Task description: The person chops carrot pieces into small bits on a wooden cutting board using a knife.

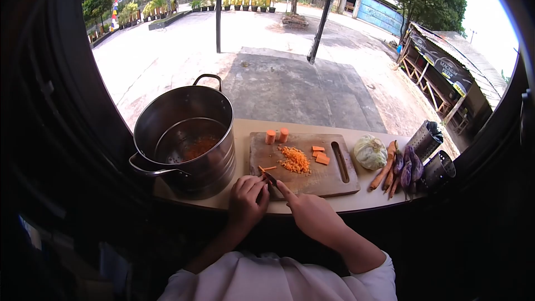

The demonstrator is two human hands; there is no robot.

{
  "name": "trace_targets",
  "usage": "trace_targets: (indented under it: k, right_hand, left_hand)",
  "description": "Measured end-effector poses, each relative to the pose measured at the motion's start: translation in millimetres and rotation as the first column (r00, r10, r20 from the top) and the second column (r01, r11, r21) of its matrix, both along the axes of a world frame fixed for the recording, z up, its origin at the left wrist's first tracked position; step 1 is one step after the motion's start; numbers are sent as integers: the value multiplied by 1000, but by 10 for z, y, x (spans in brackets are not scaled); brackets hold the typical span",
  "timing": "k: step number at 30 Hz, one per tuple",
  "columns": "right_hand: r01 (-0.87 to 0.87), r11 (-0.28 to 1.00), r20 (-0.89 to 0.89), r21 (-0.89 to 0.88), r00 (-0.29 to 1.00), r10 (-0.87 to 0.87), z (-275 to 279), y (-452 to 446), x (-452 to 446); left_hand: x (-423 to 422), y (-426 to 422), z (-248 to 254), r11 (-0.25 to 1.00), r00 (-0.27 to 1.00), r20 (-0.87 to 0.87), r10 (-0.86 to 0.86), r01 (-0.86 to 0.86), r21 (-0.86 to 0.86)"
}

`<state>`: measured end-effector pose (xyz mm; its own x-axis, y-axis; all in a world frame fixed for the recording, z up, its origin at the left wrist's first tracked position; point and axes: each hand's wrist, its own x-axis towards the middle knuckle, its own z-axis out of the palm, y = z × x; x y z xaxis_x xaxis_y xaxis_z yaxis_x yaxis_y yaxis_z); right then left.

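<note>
A wooden cutting board (326, 181) lies in front of me. At its near left corner, my left hand (249, 198) has its fingers curled down onto a piece of carrot (267, 169), mostly hidden beneath them. My right hand (306, 210) grips a knife (271, 179), index finger stretched along its spine, and the blade is at the carrot beside my left fingertips. Mid-board is a heap of diced carrot (294, 160). Several flat carrot slices (321, 158) lie right of the heap. Two carrot chunks (271, 137) stand upright near the far edge.
A large steel pot (220, 159) with orange bits inside stands left of the board. On the right are a cabbage (370, 152), whole carrots (383, 171), purple eggplants (409, 170) and two perforated metal holders (439, 170). The table (245, 128) ends close to my body.
</note>
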<state>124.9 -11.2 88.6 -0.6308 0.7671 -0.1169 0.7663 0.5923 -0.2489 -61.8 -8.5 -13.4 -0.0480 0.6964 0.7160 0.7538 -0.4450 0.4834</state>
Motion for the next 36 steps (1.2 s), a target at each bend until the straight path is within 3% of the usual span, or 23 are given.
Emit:
trace_targets:
  k: [5,11,26,32,36]
  right_hand:
    - [-38,997,68,-60,997,42,155,59,-91]
    - [51,999,44,10,998,-52,-109,-54,-60]
    - [98,995,-169,9,981,-95,-235,-8,14]
    - [91,995,-41,-30,995,-92,-143,-3,-76]
    - [66,996,-81,54,995,-62,-208,3,-77]
  left_hand:
    - [-15,9,-13,999,1000,15,-12,13,-30]
    - [-19,15,-38,1000,1000,18,-7,7,-6]
    - [4,10,-73,999,997,72,4,-7,40]
    - [13,-23,-35,999,995,102,13,-17,34]
    - [-2,-38,-20,1000,997,80,10,-12,17]
